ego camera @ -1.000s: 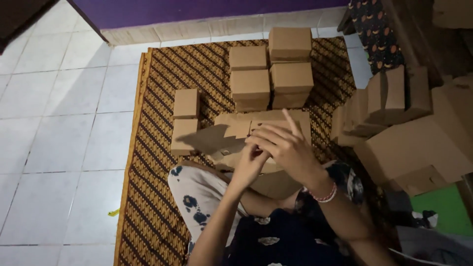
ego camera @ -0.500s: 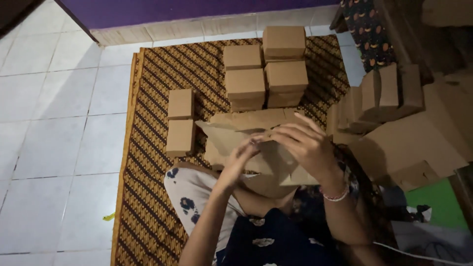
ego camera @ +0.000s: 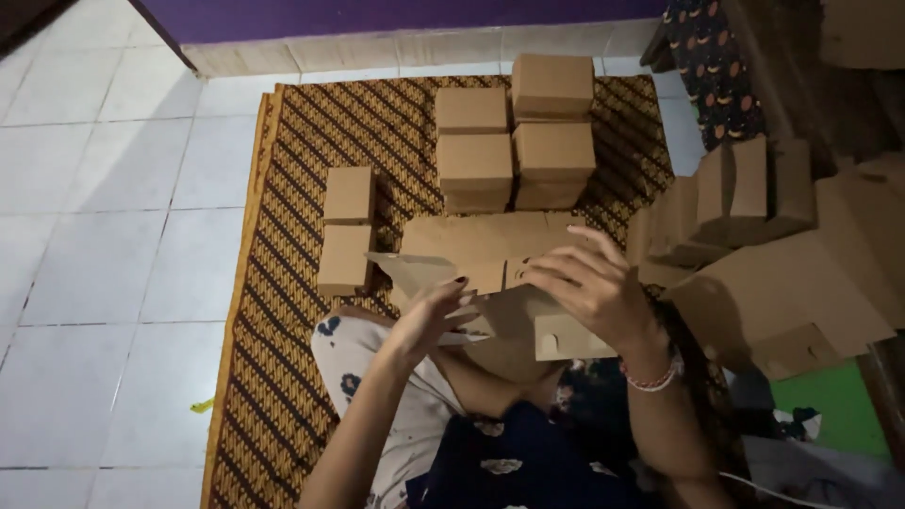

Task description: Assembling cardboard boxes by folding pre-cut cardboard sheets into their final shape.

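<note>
Starting left: two small boxes [ego camera: 346, 231] lie on the patterned mat [ego camera: 283, 283]. Left hand [ego camera: 429, 316] pinches a flap of the flat carton [ego camera: 490, 259] — held over the lap. Right hand [ego camera: 589, 283] grips its right side, fingers spread. Stacked boxes [ego camera: 514, 141] behind; flat blanks [ego camera: 782, 283] at right.

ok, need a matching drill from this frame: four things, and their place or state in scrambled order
Things:
1. cardboard blank
2. stacked boxes
3. two small boxes
4. bracelet

Places or states:
A. side by side at the mat's left part
B. on the right wrist
C. half folded, gripped by the left hand and right hand
D. piled at the mat's far end

Pairs: 1-C, 2-D, 3-A, 4-B
</note>
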